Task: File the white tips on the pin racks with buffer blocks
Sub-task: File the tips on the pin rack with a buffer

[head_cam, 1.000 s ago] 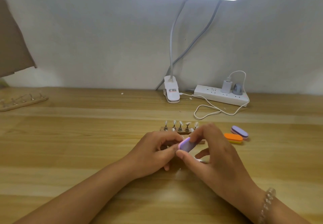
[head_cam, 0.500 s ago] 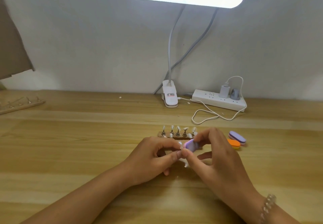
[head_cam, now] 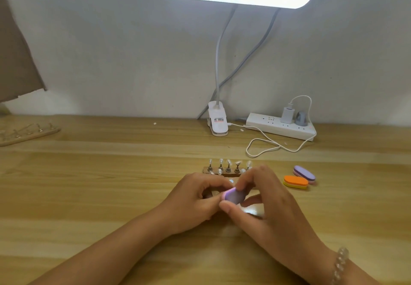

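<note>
A small wooden pin rack [head_cam: 226, 171] with several metal pins and white tips stands mid-table, just behind my hands. My right hand [head_cam: 264, 200] pinches a purple buffer block [head_cam: 233, 196] between thumb and fingers. My left hand [head_cam: 195, 198] is curled close against it, fingertips pinching a small white tip [head_cam: 231, 181] that is mostly hidden. The block touches that tip. Two spare buffer blocks lie to the right: an orange one [head_cam: 295, 181] and a purple one [head_cam: 304, 174].
A second pin rack [head_cam: 29, 132] lies at the far left. A clip lamp base [head_cam: 218, 121], a white power strip [head_cam: 282, 126] with a charger and a looped white cable [head_cam: 266, 149] sit along the wall at the back.
The view dropped slightly, so the hands and rack sit lower in frame. The purple block shifted a little in my right hand against the tip; both hands stayed together.
</note>
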Available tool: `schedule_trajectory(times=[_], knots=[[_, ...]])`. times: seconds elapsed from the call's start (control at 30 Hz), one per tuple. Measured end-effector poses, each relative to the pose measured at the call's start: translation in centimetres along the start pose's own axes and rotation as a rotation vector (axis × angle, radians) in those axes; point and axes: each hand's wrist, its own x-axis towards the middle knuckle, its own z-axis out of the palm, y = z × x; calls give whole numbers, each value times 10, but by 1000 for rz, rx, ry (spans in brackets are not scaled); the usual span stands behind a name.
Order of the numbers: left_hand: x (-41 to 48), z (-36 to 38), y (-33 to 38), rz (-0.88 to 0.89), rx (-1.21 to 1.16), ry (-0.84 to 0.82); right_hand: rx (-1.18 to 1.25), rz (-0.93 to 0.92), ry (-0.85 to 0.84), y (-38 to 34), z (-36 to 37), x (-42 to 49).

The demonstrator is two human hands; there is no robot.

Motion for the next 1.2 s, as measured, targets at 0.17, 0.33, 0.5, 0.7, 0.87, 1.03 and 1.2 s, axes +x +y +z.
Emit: schedule_trajectory(times=[0.17,0.33,0.5,0.7,0.87,1.03,1.2], knots=[[-1,0,1,-5,12,20,58,98,57,6,-5,2],[0,2,2,13,71,3,82,28,10,1,-2,1],[0,1,1,26,38,27,102,122,55,5,-5,2],[1,2,3,33,62,60,151,184,43,7,-6,4],[-1,1,2,64,86,90,81,45,58,2,-4,2],[-2,1,4,74,101,96,111,109,73,5,-6,4],[-2,-1,2,55,104,100,51,-54,14,-3,-2,0]])
